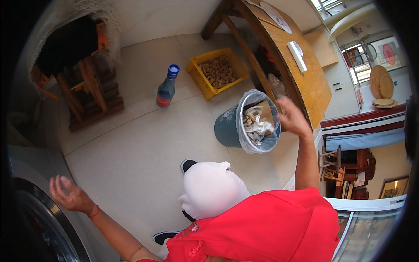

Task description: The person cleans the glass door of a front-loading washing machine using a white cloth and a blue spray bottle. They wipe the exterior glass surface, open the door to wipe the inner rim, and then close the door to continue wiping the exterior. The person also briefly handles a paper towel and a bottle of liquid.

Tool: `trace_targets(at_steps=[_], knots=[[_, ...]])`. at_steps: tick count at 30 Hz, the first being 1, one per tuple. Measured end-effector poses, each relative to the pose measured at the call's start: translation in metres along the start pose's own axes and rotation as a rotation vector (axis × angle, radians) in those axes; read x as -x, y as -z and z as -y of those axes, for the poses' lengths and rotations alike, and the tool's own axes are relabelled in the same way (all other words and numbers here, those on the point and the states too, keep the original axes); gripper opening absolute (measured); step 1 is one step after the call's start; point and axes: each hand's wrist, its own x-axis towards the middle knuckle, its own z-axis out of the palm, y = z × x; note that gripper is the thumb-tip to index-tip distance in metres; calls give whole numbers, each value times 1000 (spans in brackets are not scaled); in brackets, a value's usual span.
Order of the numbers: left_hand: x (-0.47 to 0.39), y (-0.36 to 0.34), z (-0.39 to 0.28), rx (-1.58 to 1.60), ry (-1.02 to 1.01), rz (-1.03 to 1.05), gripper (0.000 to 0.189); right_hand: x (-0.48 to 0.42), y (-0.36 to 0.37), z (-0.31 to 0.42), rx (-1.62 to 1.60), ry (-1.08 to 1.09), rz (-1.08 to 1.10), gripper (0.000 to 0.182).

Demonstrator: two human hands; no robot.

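My left hand [71,196], a red cord on its wrist, is in the air beside the round door of a front-loading washing machine [49,222]. Its fingers are apart and hold nothing. Somewhat blurred, my right hand [293,118] hovers at the right rim of a blue-green waste bin [227,127]. Its thumb and fingers look spread, with nothing visible between them. Inside the bin's clear plastic liner [244,131] lie crumpled tissues [262,127], scraps and a piece of brown cardboard [269,114].
Unshelled peanuts [218,71] fill part of a yellow plastic crate [203,85] behind the bin. A blue bottle [166,87] stands on the tiled floor [131,157]. A wooden table [304,78] is at right, wooden stools [93,88] at upper left.
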Motion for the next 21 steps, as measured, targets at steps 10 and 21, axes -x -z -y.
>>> trace_targets(at_steps=[10,21], knots=[[34,-15,-74,424,38,348,10,-202,96,-256,213,-818,-658,48],[30,-7,-103,485,-34,398,6,-179,40,-145,11,-463,-1205,50]])
